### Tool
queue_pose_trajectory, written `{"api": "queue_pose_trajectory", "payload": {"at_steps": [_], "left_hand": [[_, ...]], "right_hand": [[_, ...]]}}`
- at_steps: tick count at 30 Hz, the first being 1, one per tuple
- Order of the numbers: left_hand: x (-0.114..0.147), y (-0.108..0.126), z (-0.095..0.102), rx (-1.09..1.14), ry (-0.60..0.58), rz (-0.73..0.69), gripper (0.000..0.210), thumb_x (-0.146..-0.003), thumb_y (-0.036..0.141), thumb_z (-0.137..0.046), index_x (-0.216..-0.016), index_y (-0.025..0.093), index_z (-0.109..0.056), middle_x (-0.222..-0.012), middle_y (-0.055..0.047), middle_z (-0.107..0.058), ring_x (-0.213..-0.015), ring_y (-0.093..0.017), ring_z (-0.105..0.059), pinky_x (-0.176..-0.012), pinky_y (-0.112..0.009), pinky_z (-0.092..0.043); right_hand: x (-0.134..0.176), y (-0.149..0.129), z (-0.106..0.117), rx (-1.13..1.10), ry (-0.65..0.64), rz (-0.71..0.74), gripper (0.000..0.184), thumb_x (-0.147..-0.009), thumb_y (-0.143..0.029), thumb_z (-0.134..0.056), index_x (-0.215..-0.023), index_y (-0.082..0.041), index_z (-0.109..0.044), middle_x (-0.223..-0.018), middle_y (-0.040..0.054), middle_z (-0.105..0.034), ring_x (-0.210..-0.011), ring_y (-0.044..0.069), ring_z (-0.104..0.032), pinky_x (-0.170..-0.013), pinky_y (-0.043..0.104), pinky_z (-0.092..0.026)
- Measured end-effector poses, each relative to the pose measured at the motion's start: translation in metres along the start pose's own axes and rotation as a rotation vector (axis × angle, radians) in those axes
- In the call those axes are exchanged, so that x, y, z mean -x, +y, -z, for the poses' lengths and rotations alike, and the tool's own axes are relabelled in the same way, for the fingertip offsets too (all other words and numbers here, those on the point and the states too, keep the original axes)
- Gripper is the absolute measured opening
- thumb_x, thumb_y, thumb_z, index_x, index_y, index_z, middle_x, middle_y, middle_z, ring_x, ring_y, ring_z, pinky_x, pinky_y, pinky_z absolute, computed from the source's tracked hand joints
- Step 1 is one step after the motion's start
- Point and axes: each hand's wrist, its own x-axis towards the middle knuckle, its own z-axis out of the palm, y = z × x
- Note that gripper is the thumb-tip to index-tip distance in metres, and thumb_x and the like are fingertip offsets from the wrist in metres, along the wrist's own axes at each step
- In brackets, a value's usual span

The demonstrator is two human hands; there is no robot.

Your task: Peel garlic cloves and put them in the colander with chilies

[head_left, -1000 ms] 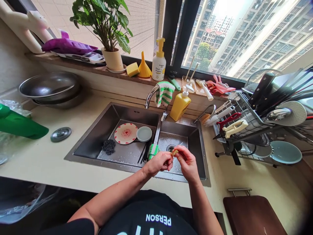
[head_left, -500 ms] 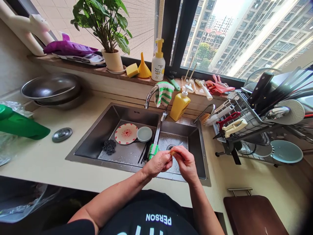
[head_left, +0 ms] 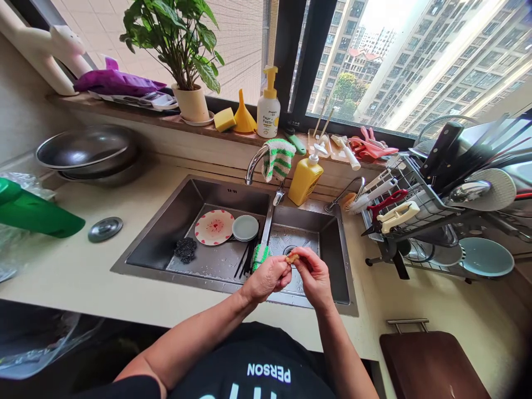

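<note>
Apparently, a small tan piece (head_left: pixel 293 259) is held over the right basin (head_left: pixel 333 238) so any bits fall inside. The left hand (head_left: pixel 271 278) pinches 1 end, fingers curled; the right hand (head_left: pixel 315 276) grips the other by thumb and fingertips, probably for fine control. A striped cloth (head_left: pixel 279 159) drapes over the faucet (head_left: pixel 252 165), perhaps to dry

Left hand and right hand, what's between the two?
In the head view, a small yellowish-brown piece, too small to identify, is held between the left hand and right hand.
</note>
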Motion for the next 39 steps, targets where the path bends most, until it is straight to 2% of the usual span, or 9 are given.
{"api": "queue_pose_trajectory", "payload": {"at_steps": [4,13,20,24,28,35,39], "left_hand": [[-0.001,-0.001,0.0,0.025,0.026,0.034,0.026,-0.076,0.037,-0.048,-0.061,0.018,-0.038,-0.044,0.006,-0.039,-0.035,-0.002,-0.018,-0.034,-0.017,-0.01],[-0.003,-0.008,0.005,-0.026,0.033,-0.023,0.038,-0.079,0.05,-0.05,-0.062,0.017,-0.04,-0.045,0.007,-0.039,-0.036,-0.002,-0.021,-0.034,-0.017,-0.012],[-0.003,-0.005,0.004,0.027,0.059,-0.008,0.029,-0.077,0.039,-0.051,-0.061,0.018,-0.038,-0.045,0.006,-0.042,-0.034,-0.003,-0.02,-0.034,-0.018,-0.012],[-0.003,-0.004,0.003,0.029,0.048,0.018,0.032,-0.078,0.044,-0.049,-0.063,0.017,-0.041,-0.048,0.004,-0.046,-0.035,-0.002,-0.019,-0.034,-0.017,-0.011],[-0.004,-0.008,0.003,0.003,0.068,-0.009,0.034,-0.077,0.045,-0.051,-0.062,0.017,-0.04,-0.044,0.006,-0.04,-0.034,-0.002,-0.02,-0.034,-0.017,-0.012],[-0.004,-0.006,0.003,0.042,0.089,0.006,0.024,-0.073,0.036,-0.049,-0.061,0.018,-0.038,-0.044,0.006,-0.044,-0.033,-0.002,-0.019,-0.033,-0.016,-0.013],[-0.004,-0.004,0.003,0.048,0.048,0.037,0.028,-0.076,0.04,-0.049,-0.063,0.017,-0.042,-0.047,0.004,-0.047,-0.034,-0.002,-0.018,-0.034,-0.017,-0.012]], "right_hand": [[0.003,0.009,-0.004,-0.063,0.076,-0.058,0.01,-0.085,-0.025,-0.059,-0.094,-0.023,-0.064,-0.085,0.0024,-0.059,-0.079,0.016,-0.057,-0.075,0.029,-0.047],[0.004,0.012,-0.006,0.002,0.077,-0.028,0.011,-0.085,-0.022,-0.059,-0.094,-0.024,-0.065,-0.087,0.0027,-0.06,-0.083,0.017,-0.057,-0.078,0.031,-0.046],[0.005,0.017,-0.011,-0.045,0.128,-0.082,0.012,-0.085,-0.024,-0.06,-0.096,-0.023,-0.064,-0.088,0.0028,-0.061,-0.082,0.016,-0.058,-0.077,0.03,-0.048],[0.005,0.015,-0.01,0.028,0.117,-0.031,0.011,-0.085,-0.023,-0.059,-0.094,-0.023,-0.065,-0.086,0.0028,-0.061,-0.081,0.016,-0.058,-0.076,0.03,-0.047],[0.004,0.012,-0.01,0.073,0.107,-0.005,0.01,-0.085,-0.022,-0.058,-0.093,-0.023,-0.065,-0.086,0.0027,-0.061,-0.081,0.016,-0.057,-0.076,0.031,-0.046],[0.004,0.018,-0.012,-0.041,0.157,-0.138,0.013,-0.083,-0.029,-0.061,-0.092,-0.021,-0.065,-0.087,0.0039,-0.062,-0.08,0.017,-0.059,-0.077,0.032,-0.048],[0.004,0.016,-0.011,-0.052,0.158,-0.145,0.015,-0.081,-0.031,-0.063,-0.092,-0.021,-0.066,-0.088,0.0044,-0.063,-0.081,0.018,-0.059,-0.077,0.033,-0.049]]}}
